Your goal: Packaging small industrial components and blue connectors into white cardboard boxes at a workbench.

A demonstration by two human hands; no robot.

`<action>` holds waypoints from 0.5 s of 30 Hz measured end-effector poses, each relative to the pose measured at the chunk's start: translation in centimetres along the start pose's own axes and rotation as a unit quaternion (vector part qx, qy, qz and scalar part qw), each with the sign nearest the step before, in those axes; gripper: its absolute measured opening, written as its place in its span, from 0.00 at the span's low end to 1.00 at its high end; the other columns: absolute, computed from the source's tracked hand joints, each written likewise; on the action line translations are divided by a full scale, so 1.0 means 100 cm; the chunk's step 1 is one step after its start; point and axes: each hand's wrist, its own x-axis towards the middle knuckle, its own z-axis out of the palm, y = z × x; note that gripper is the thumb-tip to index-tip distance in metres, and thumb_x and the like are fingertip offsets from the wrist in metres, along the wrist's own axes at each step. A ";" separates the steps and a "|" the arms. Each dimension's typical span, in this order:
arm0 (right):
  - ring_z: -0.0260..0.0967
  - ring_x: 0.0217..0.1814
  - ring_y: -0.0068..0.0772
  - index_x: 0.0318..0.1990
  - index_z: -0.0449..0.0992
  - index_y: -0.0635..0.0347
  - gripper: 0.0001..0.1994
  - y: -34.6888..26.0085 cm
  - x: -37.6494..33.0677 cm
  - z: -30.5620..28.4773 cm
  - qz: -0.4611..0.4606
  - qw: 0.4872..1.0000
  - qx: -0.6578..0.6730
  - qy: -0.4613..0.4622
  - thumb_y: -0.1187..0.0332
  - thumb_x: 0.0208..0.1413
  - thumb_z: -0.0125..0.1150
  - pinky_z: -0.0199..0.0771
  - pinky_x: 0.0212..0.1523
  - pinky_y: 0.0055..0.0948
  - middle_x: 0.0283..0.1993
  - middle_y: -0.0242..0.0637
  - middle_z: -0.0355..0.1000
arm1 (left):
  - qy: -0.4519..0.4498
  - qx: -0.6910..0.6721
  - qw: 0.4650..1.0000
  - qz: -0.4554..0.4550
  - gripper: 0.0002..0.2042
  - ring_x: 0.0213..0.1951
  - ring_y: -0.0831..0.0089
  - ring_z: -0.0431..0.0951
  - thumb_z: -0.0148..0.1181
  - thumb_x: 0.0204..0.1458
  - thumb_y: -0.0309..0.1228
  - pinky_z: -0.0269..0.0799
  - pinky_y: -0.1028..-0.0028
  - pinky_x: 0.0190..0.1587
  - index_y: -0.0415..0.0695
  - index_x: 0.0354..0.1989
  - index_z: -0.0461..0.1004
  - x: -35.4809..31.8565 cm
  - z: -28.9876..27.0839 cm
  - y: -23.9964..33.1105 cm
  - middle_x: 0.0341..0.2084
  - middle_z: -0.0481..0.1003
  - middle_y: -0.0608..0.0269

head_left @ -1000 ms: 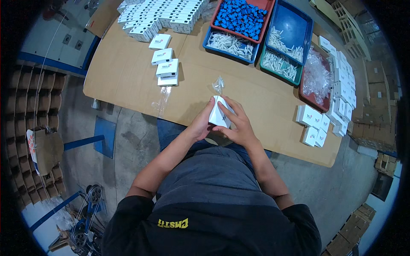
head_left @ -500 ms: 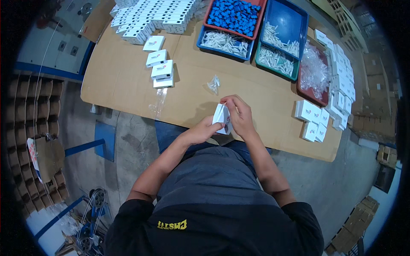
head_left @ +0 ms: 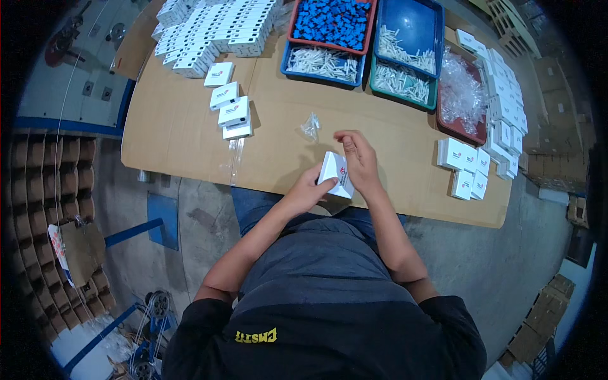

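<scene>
My left hand point(head_left: 308, 190) grips a small white cardboard box point(head_left: 336, 174), the thumb lying across its printed face. The box is tilted above the table's near edge. Close against its right side is my right hand point(head_left: 358, 163), open, with fingers stretched past the top of the box and nothing visible in them. Whether its palm touches the box I cannot tell. Just beyond both hands, a small clear plastic bag with white pieces point(head_left: 311, 127) lies on the cardboard-covered table point(head_left: 272, 145).
Several white boxes point(head_left: 233, 112) lie to the left, before stacked boxes point(head_left: 215, 28). At the back are a red tray of blue pieces point(head_left: 364, 44) and trays of white plugs point(head_left: 323, 79). On the right, a red tray point(head_left: 461, 130) holds clear bags beside more white boxes point(head_left: 465, 158).
My right hand has come away from the box's top edge and its fingers have straightened. The box has turned so that more of its printed face shows. The whole view has shifted slightly.
</scene>
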 end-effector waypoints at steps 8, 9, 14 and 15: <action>0.73 0.47 0.22 0.52 0.75 0.68 0.15 0.008 -0.039 -0.041 0.146 0.971 0.151 -0.116 0.76 0.59 0.68 0.75 0.49 0.24 0.42 0.34 0.76 | 0.111 -0.287 0.951 0.028 0.19 0.54 0.70 0.76 0.57 0.67 0.36 0.75 0.68 0.53 0.42 0.62 0.67 0.008 -0.007 -0.006 0.50 0.76 0.62; 0.73 0.47 0.22 0.52 0.75 0.68 0.15 0.008 -0.042 -0.042 0.147 0.971 0.152 -0.110 0.76 0.59 0.68 0.75 0.49 0.24 0.42 0.34 0.76 | 0.096 -0.274 0.956 0.051 0.19 0.54 0.71 0.76 0.57 0.67 0.36 0.75 0.68 0.53 0.41 0.61 0.67 0.011 -0.007 -0.010 0.50 0.76 0.62; 0.74 0.50 0.25 0.53 0.74 0.65 0.18 0.017 -0.052 -0.052 0.173 0.978 0.090 -0.067 0.73 0.57 0.70 0.75 0.54 0.28 0.46 0.35 0.76 | 0.071 -0.240 0.966 0.069 0.18 0.50 0.74 0.77 0.57 0.67 0.36 0.75 0.70 0.51 0.38 0.59 0.69 0.030 0.004 -0.013 0.48 0.77 0.61; 0.74 0.50 0.25 0.53 0.74 0.65 0.18 0.016 -0.054 -0.051 0.172 0.980 0.088 -0.051 0.73 0.57 0.70 0.75 0.54 0.28 0.46 0.35 0.76 | 0.107 -0.195 0.974 0.043 0.17 0.48 0.76 0.78 0.58 0.67 0.36 0.75 0.72 0.49 0.37 0.57 0.71 0.033 0.004 -0.014 0.46 0.78 0.61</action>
